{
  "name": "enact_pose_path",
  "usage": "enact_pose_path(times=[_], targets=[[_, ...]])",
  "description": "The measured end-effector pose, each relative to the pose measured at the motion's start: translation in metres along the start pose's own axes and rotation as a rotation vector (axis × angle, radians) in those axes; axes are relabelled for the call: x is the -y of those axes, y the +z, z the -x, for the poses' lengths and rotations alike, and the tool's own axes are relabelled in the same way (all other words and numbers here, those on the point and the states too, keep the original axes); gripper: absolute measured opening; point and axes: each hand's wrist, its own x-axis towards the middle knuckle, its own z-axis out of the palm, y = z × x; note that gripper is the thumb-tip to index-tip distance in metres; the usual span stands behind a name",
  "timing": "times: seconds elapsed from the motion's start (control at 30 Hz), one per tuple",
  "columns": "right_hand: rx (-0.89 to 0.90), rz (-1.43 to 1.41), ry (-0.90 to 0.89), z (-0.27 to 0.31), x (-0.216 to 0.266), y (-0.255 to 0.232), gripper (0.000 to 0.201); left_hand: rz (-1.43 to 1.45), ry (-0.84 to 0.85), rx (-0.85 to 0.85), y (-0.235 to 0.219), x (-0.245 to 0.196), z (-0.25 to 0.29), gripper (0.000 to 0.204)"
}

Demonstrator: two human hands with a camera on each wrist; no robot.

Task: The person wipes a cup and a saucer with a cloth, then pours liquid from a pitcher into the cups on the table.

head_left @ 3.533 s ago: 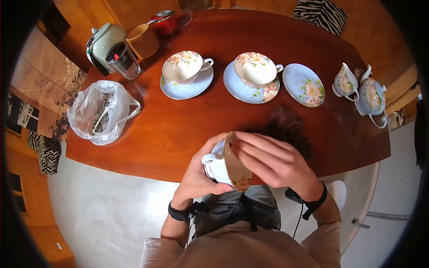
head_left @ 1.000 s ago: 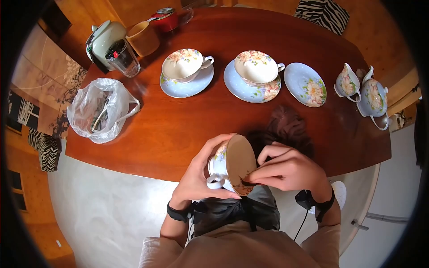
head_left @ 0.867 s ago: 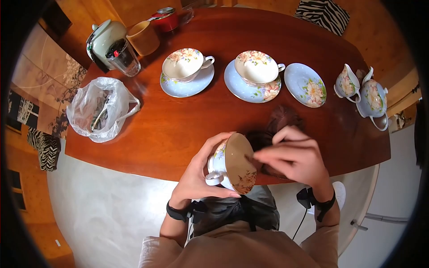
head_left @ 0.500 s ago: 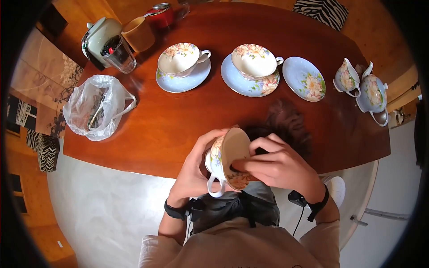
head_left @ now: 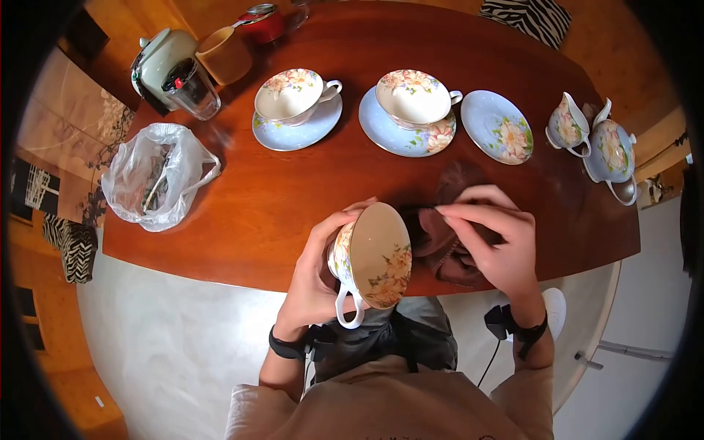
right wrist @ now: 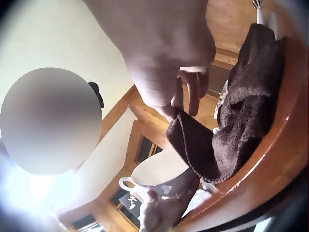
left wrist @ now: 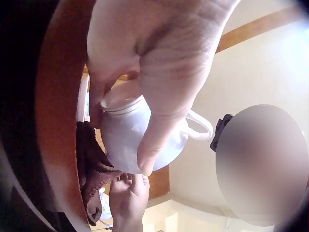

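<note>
At the near edge of the wooden table, the left hand grips a floral teacup from behind and below, fingers curled round its bowl and the thumb lying along the side. The cup is held off the table, tipped on its side, so its open mouth faces up and to the right, towards the other hand; its handle hangs downward, towards the person's body. Just right of the rim, the right hand pinches a fold of a dark brown cloth between thumb and fingertips, the remaining fingers loosely extended over it. The rest of the cloth rests bunched on the table's near edge, under and beyond that hand. Cloth and cup mouth sit just beside each other; whether they touch cannot be told. The right hand is the nearer one to the cup's inside, which lies to its left. The cup's axis runs roughly left to right, along the table edge.
</note>
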Motion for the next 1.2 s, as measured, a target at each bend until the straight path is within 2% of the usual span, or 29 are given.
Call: enact_pose_path(times=[0.07, 0.1, 0.2, 0.27, 0.33, 0.43, 0.53, 0.57, 0.67, 0.93, 1.1, 1.2], targets=[[-0.033, 0.130, -0.059, -0.003, 0.007, 0.010, 0.024, -0.012, 0.026, 0.013, 0.001, 0.002, 0.000, 0.098], [-0.012, 0.171, -0.224, -0.005, 0.000, 0.017, 0.030, -0.009, 0.044, 0.019, 0.001, 0.003, -0.001, 0.096], [0.155, 0.284, -0.439, -0.001, 0.006, 0.033, 0.032, -0.037, 0.067, 0.023, 0.001, 0.004, -0.001, 0.091], [0.208, 0.373, -0.479, 0.004, 0.005, 0.041, 0.032, -0.074, 0.077, 0.025, 0.000, 0.003, -0.001, 0.088], [0.271, 0.369, -0.452, 0.006, 0.004, 0.041, 0.034, -0.116, 0.089, 0.029, 0.000, 0.002, -0.003, 0.086], [0.426, 0.135, -0.276, 0.011, 0.006, 0.035, 0.031, -0.193, 0.094, 0.046, -0.001, 0.002, -0.001, 0.086], [0.456, -0.192, -0.194, 0.011, 0.002, 0.027, 0.027, -0.179, 0.122, 0.078, -0.002, 0.004, -0.001, 0.086], [0.495, -0.275, -0.151, 0.006, 0.004, 0.018, 0.018, -0.152, 0.111, 0.049, -0.001, 0.004, -0.001, 0.087], [0.495, -0.369, 0.106, 0.010, 0.007, 0.005, 0.022, -0.084, 0.093, -0.018, -0.002, 0.005, 0.000, 0.091], [0.033, -0.176, 0.159, 0.011, 0.002, 0.006, 0.019, 0.007, 0.044, -0.052, -0.001, 0.001, 0.004, 0.100], [-0.060, 0.124, -0.133, -0.001, 0.011, 0.026, 0.026, -0.017, -0.023, -0.013, 0.000, -0.001, 0.005, 0.100], [-0.003, 0.201, -0.311, -0.009, 0.016, 0.039, 0.031, -0.044, -0.055, -0.005, -0.002, -0.001, 0.007, 0.102]])
